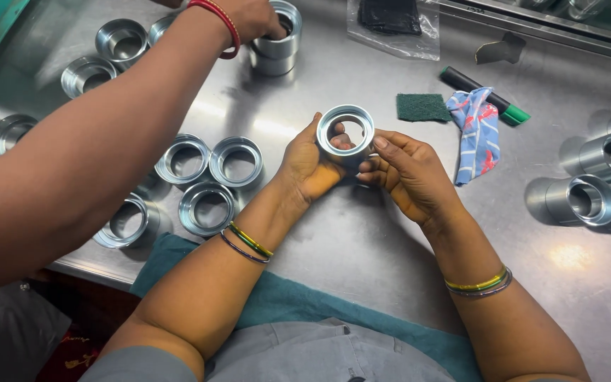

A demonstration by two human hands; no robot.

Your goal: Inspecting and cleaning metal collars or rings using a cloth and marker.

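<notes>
Bare surface (362, 240) lies open beneath the metal ring (346, 131), well inside its near edge; left hand (309, 166) and right hand (408, 173), palms inward, clamp it together.

A brushed stainless-steel worktable (362, 240) fills the scene, its surface catching soft overhead light in pale glints. A teal-green cloth (291, 301) drapes its near edge. Dark floor (72, 311) shows below, at lower left.

both hands (358, 166) meet at centre, forearms angled inward, left hand (309, 166) and right hand (408, 173) seemingly with fingers curled.
</notes>
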